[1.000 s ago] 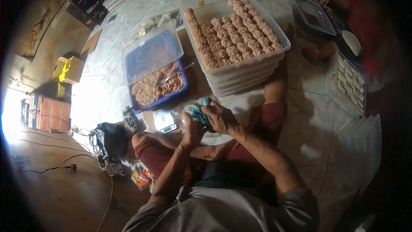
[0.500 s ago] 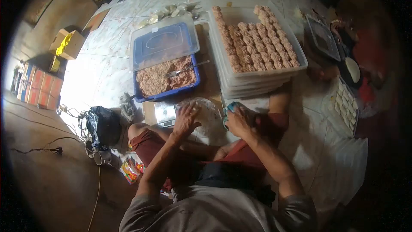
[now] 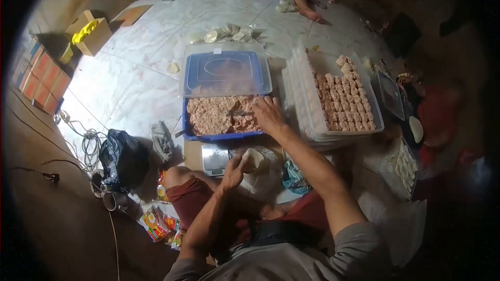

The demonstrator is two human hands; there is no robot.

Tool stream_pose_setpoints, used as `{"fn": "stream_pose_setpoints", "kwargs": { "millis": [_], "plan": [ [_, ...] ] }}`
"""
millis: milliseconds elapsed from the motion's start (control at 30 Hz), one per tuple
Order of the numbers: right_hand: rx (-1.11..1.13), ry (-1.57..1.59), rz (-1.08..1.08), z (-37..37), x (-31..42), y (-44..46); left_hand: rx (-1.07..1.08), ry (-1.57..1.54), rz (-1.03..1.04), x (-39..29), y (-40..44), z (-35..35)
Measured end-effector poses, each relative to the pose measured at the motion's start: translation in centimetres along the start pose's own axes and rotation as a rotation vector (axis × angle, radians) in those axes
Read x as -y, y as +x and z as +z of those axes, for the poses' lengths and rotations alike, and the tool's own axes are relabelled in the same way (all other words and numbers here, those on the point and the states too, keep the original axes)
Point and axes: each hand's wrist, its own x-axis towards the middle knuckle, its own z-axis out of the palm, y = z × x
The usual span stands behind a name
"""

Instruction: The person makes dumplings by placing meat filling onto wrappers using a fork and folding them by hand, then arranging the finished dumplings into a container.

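Observation:
My left hand (image 3: 234,171) is closed on the edge of a pale round dough wrapper (image 3: 254,160), beside a clear plastic bag (image 3: 265,178). My right hand (image 3: 268,114) reaches over the right rim of a blue tub (image 3: 221,138) of pinkish minced filling (image 3: 208,114). Its fingers close around the handle end of a fork (image 3: 240,113), which lies in the filling and is mostly hard to make out. A bunched teal cloth (image 3: 295,178) sits under my right forearm. Left of the bag is a small scale (image 3: 215,158).
Stacked clear trays (image 3: 297,99) stand to the right, the top one holding rows of shaped filled pieces (image 3: 346,101). A blue lid (image 3: 224,70) rests behind the filling. A black bag (image 3: 123,158) and cables lie left. Another person's foot (image 3: 311,14) shows at the back.
My right hand has let go of the teal cloth and moved forward to the fork in the tub. My left hand now holds a wrapper. The view has tilted up.

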Motion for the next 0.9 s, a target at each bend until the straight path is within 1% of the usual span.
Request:
{"fn": "stream_pose_setpoints", "kwargs": {
  "millis": [33, 67, 100, 133, 167, 200, 233, 267, 333, 367, 400, 433, 500, 533, 567, 600, 633, 667, 733, 767, 800, 833, 867, 900],
  "plan": [
    [0.094, 0.135, 0.056, -0.8, 0.2, -0.4, -0.014, -0.196, -0.102, 0.3, 0.1, -0.2],
    [0.109, 0.126, 0.055, -0.5, 0.1, -0.9, -0.022, -0.388, -0.203, 0.3, 0.5, -0.5],
    [-0.002, 0.113, 0.059, 0.0, -0.3, -1.5, 0.0, -0.432, -0.246, -1.6, 0.4, -0.1],
    [-0.112, 0.101, 0.062, 0.5, -0.8, -2.0, 0.008, -0.447, -0.251, -1.5, 0.9, 0.3],
    [-0.099, 0.093, 0.06, -1.3, -0.5, -1.6, 0.053, -0.256, -0.151, -1.3, 1.3, 0.9],
    [0.003, 0.016, 0.126, -4.9, 0.1, 0.0, 0.095, -0.062, -0.047, -1.2, 1.6, 1.2],
    [0.099, -0.063, 0.192, -6.9, 0.5, 1.2, 0.142, 0.052, -0.064, -1.8, 1.9, 1.3],
    [0.1, -0.073, 0.188, -6.6, 0.4, 1.5, 0.146, 0.044, -0.058, -1.4, 2.0, 1.3],
    [0.015, -0.209, 0.21, -5.1, -0.2, 1.7, 0.21, -0.045, -0.095, -0.1, 2.5, 1.6],
    [0.001, -0.319, 0.196, -3.7, -0.2, 1.9, 0.187, 0.018, -0.024, -1.7, 1.8, 1.8],
    [-0.001, -0.327, 0.187, -2.1, 0.2, 2.0, 0.185, 0.011, -0.015, -1.9, 1.6, 1.8],
    [-0.008, -0.269, 0.122, -0.4, 0.8, 1.9, 0.176, 0.049, -0.046, -1.8, 1.3, 1.7],
    [-0.027, -0.09, 0.017, 0.0, 1.4, 2.4, 0.154, 0.084, -0.063, -2.6, 1.7, 1.2],
    [-0.022, -0.088, 0.012, -0.2, 0.8, 2.1, 0.206, 0.205, -0.029, -2.7, 1.7, 0.9],
    [0.033, -0.025, -0.064, -1.9, 0.2, 1.6, 0.261, 0.325, 0.002, -2.8, 1.5, 0.9],
    [0.081, 0.035, -0.142, -3.7, -0.6, 1.7, 0.259, 0.322, 0.006, -2.7, 1.7, 1.1],
    [0.098, 0.01, -0.215, -5.0, -1.3, 1.4, 0.198, 0.205, -0.038, -2.5, 1.9, 1.2],
    [0.101, 0.013, -0.216, -6.3, -1.5, 1.4, 0.138, 0.087, -0.088, -2.0, 1.9, 1.2],
    [0.133, -0.11, -0.083, -8.3, -1.6, 1.5, 0.143, 0.08, -0.062, -0.5, 2.8, 0.7],
    [0.085, -0.149, -0.008, -8.3, -1.3, 1.7, 0.156, 0.075, -0.032, 0.2, 2.8, 0.7],
    [0.087, -0.149, -0.001, -6.8, -1.2, 1.1, 0.161, 0.077, -0.036, -0.1, 2.4, 1.2],
    [0.075, -0.158, -0.082, -4.4, -1.4, 0.6, 0.139, 0.013, -0.06, -0.5, 2.2, 1.5],
    [0.057, -0.166, -0.163, -4.2, -0.2, 1.3, 0.115, -0.046, -0.081, -1.2, 2.1, 1.5],
    [0.127, -0.186, -0.193, -4.3, 1.0, 1.1, 0.129, 0.002, -0.082, -1.7, 1.8, 1.2]
  ]
}}
